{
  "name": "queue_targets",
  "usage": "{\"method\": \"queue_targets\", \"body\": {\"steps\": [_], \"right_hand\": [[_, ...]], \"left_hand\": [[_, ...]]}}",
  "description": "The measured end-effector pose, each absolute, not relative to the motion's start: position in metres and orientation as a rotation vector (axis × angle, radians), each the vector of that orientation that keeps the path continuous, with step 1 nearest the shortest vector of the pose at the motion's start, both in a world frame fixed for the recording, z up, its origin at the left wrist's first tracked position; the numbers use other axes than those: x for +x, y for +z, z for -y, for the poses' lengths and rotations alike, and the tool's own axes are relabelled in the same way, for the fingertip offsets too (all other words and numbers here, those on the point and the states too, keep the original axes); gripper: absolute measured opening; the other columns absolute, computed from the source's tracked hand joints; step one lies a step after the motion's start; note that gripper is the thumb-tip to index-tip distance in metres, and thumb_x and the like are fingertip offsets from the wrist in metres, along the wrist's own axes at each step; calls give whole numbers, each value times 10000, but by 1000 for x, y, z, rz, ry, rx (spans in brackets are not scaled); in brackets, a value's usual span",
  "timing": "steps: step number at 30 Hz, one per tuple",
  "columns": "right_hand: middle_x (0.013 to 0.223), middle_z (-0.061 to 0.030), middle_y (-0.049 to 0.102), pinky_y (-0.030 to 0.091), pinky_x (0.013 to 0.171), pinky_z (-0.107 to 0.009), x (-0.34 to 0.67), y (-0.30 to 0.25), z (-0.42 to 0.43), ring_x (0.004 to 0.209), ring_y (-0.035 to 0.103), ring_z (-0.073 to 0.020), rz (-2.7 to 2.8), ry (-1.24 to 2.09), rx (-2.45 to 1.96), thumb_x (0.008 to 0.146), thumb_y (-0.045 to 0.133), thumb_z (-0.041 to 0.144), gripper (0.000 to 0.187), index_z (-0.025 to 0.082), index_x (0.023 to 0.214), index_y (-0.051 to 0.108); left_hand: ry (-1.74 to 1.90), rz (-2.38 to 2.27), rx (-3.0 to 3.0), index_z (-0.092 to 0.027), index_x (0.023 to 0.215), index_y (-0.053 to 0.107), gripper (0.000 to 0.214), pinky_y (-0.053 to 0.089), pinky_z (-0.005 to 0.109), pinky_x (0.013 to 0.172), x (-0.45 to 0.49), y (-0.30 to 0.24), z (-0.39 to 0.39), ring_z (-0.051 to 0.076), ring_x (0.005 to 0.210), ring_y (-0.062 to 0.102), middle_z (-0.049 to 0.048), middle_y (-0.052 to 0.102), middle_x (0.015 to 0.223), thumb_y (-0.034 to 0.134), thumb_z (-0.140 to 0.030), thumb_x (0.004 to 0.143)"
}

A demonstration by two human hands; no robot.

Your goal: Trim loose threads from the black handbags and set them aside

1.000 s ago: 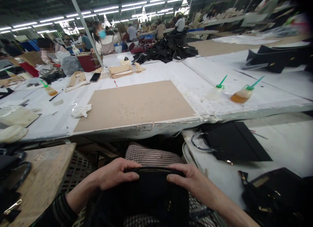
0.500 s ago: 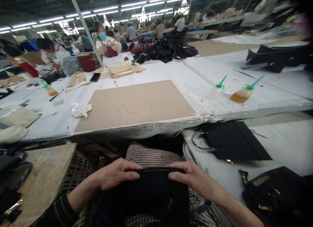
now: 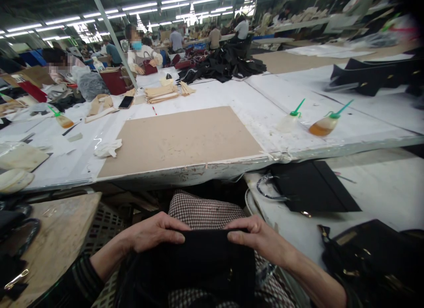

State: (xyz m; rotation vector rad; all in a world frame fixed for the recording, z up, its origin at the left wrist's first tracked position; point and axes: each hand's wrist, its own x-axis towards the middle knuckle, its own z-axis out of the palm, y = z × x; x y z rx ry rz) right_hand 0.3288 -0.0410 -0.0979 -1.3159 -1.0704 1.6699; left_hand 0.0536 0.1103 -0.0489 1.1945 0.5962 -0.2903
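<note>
A black bag (image 3: pixel 208 259) rests over my lap on a checked apron (image 3: pixel 202 208). Its top edge is pinched between thumb and fingers of my left hand (image 3: pixel 162 233) at one side. At the other side, my right hand (image 3: pixel 255 235) grips the same edge, thumb on the near face. The edge between the hands runs nearly straight. Dark shadow hides most of the bag's lower part. A wrapped handle shows faintly beside my right forearm.
On the right side table lie a black bag panel with a wrapped handle (image 3: pixel 314 186) and a dark bag with gold fittings (image 3: pixel 367 255). Bottles with green spouts (image 3: pixel 323 126) stand on the white worktable beyond a brown board (image 3: pixel 185 140). A perforated crate (image 3: pixel 106 230) is at left.
Both hands keep their hold on the bag's edge. The edge has rolled slightly, so the thin gap along it no longer shows. The view has shifted a little.
</note>
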Motion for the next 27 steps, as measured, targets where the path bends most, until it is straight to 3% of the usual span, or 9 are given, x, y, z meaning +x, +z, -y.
{"method": "queue_targets", "body": {"steps": [9, 14, 19, 27], "right_hand": [[715, -18, 693, 425, 587, -214, 337, -113, 35, 598, 556, -121, 1023, 1835, -1235, 769, 773, 421, 296, 145, 876, 782], [755, -17, 670, 440, 631, -219, 350, -87, 21, 635, 540, -122, 1312, 1973, -1195, 844, 686, 438, 339, 127, 947, 771], [605, 45, 516, 331, 468, -192, 332, -59, -8, 519, 415, -88, 1908, 1889, -1210, 889, 609, 440, 344, 123, 812, 717], [563, 39, 482, 296, 468, -242, 264, -48, -49, 489, 431, -111, 2529, 1464, -1249, 902, 566, 481, 385, 145, 743, 666]], "left_hand": [[-283, -671, 1184, -144, 1000, 777, 282, 474, 220, 732, 56, -58, -109, 140, 759, 612, 45, 744, 935, 747, -289, 761], [-271, -679, 1211, -135, 974, 780, 263, 454, 201, 679, 57, -56, -107, 123, 717, 585, 48, 734, 902, 739, -287, 762], [-243, -691, 1222, -136, 1012, 764, 296, 454, 221, 683, 57, -59, -105, 122, 699, 573, 53, 724, 892, 737, -297, 765], [-170, -667, 1395, -139, 966, 754, 282, 358, 192, 602, 59, -58, -102, 84, 623, 436, -20, 610, 724, 748, -327, 756]]}}
